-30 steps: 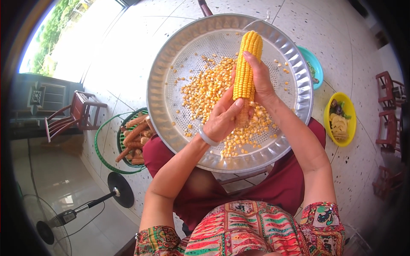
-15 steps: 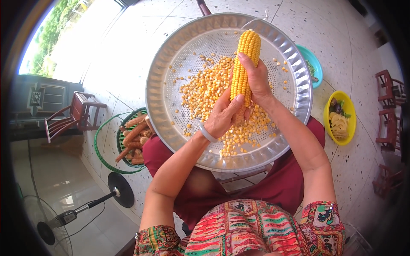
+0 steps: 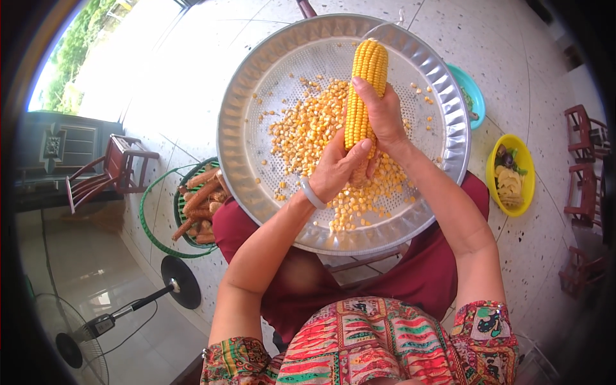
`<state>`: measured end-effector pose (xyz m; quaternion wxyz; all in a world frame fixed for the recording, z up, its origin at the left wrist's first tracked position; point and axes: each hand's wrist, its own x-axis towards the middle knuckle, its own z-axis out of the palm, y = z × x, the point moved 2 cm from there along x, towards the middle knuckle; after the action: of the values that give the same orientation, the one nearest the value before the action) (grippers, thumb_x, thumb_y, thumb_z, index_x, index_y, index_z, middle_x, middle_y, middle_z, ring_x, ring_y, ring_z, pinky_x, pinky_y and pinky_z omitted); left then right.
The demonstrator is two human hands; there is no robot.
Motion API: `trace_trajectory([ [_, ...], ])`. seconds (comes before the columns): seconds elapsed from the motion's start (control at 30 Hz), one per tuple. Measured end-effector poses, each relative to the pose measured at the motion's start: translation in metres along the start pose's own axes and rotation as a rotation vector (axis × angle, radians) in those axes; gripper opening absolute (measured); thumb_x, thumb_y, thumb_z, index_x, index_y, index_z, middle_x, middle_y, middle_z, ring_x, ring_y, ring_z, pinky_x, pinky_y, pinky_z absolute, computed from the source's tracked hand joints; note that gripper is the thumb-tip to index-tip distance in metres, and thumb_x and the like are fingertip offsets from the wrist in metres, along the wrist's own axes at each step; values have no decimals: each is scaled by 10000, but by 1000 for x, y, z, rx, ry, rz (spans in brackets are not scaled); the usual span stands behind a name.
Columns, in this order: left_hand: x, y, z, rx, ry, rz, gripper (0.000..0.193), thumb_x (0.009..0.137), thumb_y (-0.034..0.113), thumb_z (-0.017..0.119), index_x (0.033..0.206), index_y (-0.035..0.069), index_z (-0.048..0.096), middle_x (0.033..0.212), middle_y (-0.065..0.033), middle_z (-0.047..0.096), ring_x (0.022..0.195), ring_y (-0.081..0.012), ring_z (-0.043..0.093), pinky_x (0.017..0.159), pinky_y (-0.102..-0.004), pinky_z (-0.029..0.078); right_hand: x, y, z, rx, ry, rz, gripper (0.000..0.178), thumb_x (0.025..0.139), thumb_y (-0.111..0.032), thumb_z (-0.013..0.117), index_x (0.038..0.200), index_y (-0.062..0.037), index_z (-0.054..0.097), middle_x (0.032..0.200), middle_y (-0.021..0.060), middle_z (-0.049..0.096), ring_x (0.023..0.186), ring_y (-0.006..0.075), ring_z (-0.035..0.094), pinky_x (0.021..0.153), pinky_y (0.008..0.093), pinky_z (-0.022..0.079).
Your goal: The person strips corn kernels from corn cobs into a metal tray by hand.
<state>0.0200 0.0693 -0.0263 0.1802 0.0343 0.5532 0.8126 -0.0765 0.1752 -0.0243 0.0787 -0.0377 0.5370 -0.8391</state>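
The ear of corn (image 3: 370,61) is above the wide perforated metal pan (image 3: 235,106), its yellow end pointing toward the pan's far rim; the left hand (image 3: 337,168) grips its lower end, thumb laid against the lowest rows; the right hand (image 3: 383,115) is wrapped around its middle from the right side, thumb lying along the rows; both hands are thus closed on the same ear (a stripped, paler stretch of cob shows just below the rows); loose kernels (image 3: 305,131) lie heaped in the pan, mostly left of the ear and below it; a pale bracelet (image 3: 312,194) circles the left wrist; on the left, a green basket (image 3: 147,224) holds bare cobs (image 3: 203,196); on the right, a yellow bowl (image 3: 529,187) stands near a turquoise bowl (image 3: 476,93).
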Motion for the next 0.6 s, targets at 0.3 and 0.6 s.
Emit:
trace_trajectory([
  [0.3,0,-7,-10,53,-45,-6,333,1053,294,510,1246,34,434,1034,-76,580,774,-134,605,655,-268,510,1,-1,-1,50,-48,86,357,930,-317,689,1059,-5,572,833,48,608,652,113,624,569,267,550],
  [0.6,-1,-3,-1,-216,-2,-63,337,978,125,510,1296,62,419,1049,-130,585,814,-211,597,751,-353,522,-3,0,-3,6,-55,31,370,923,-325,684,1063,-3,569,835,50,607,653,114,622,580,269,546],
])
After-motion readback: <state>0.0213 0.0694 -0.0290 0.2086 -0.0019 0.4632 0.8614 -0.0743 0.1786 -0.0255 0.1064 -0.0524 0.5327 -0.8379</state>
